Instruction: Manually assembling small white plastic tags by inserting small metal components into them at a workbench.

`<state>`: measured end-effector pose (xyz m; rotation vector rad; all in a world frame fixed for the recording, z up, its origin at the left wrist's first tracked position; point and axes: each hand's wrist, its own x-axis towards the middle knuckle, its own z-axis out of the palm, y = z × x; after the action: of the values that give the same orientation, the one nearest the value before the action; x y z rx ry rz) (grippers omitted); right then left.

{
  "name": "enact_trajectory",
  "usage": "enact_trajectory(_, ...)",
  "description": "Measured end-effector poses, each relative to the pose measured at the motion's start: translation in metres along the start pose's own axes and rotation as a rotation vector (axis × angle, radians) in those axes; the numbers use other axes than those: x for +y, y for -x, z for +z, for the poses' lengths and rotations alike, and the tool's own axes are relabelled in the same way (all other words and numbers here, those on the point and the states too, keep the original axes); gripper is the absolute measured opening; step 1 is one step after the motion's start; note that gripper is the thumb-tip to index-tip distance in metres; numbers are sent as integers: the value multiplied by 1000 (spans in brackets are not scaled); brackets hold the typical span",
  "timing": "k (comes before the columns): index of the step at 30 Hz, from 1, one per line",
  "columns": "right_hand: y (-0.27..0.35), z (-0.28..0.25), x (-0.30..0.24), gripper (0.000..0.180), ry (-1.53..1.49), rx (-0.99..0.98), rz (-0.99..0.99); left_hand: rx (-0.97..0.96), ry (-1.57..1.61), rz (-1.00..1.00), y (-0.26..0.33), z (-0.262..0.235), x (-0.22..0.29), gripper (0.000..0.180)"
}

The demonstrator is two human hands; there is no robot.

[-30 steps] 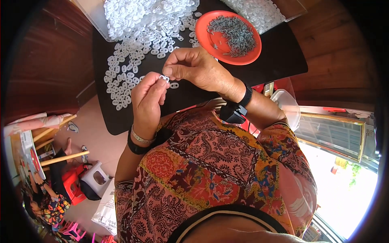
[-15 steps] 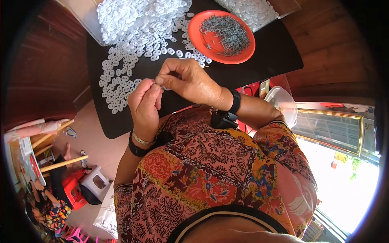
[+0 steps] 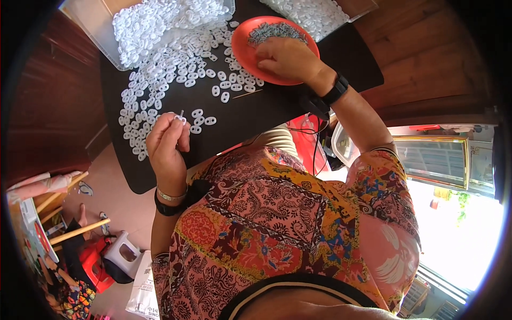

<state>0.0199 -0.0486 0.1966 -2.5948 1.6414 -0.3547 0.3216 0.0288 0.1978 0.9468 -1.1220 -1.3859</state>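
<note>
My left hand (image 3: 166, 143), at the near left of the table, pinches a white oval two-hole plastic piece (image 3: 180, 119) between thumb and fingertips. A thin grey pin (image 3: 182, 113) stands up out of that piece. Over the red plate (image 3: 242, 58) is my right hand (image 3: 288, 57), its fingers curled downward beside the pile of small grey metal pins (image 3: 274, 32). What its fingertips hold, if anything, is hidden. Several loose white two-hole pieces (image 3: 197, 121) lie just right of my left hand.
Many more white pieces (image 3: 186, 69) spread over the dark table (image 3: 309, 101) from a clear bin (image 3: 90, 32) at the far left. A bag of white pieces (image 3: 314, 18) sits behind the plate. A thin wooden stick (image 3: 248, 94) lies on the table. Another person (image 3: 74, 282) is at lower left.
My hands were together at the near middle and have parted. The right hand has moved up and right to the red plate; the left has shifted down and left with the white piece.
</note>
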Motion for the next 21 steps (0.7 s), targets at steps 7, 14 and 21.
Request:
enact_trajectory(7, -6, 12, -9, 14, 96, 25, -88, -36, -32, 0, 0, -3, -1, 18)
enact_trajectory(14, -9, 7, -2, 14, -3, 59, -65, -5, -28, -3, 4, -4, 3, 20)
enact_trajectory(21, -15, -15, 10, 19, -104, 192, 0, 10, -34, -9, 5, -8, 3, 20)
